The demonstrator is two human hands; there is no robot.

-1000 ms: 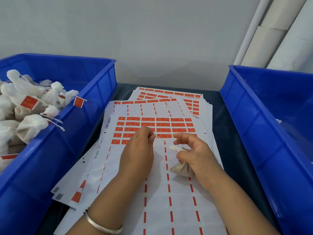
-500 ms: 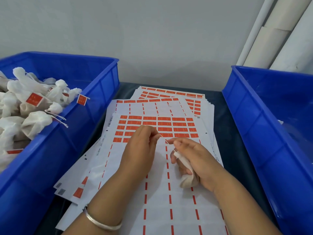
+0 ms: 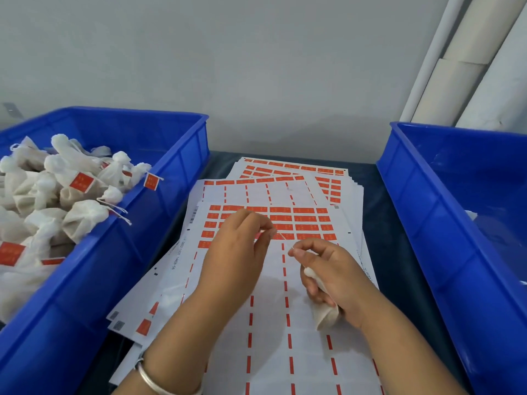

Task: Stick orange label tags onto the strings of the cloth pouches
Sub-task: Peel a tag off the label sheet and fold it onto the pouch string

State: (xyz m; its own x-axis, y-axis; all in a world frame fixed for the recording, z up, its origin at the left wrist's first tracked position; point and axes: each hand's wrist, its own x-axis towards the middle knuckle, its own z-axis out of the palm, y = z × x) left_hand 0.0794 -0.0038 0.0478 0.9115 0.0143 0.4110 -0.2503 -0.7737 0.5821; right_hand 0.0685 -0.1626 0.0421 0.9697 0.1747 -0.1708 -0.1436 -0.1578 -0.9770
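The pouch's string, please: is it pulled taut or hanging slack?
Taut: the string runs straight between the left hand and right hand, both pinching it.

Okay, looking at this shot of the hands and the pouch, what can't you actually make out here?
- Head view: pouch mostly hidden inside the right hand.
- String between the left hand and right hand: too thin to judge whether a label is on it.
- Right bin: contents cut off by the frame edge.
- Print on orange labels: too small.
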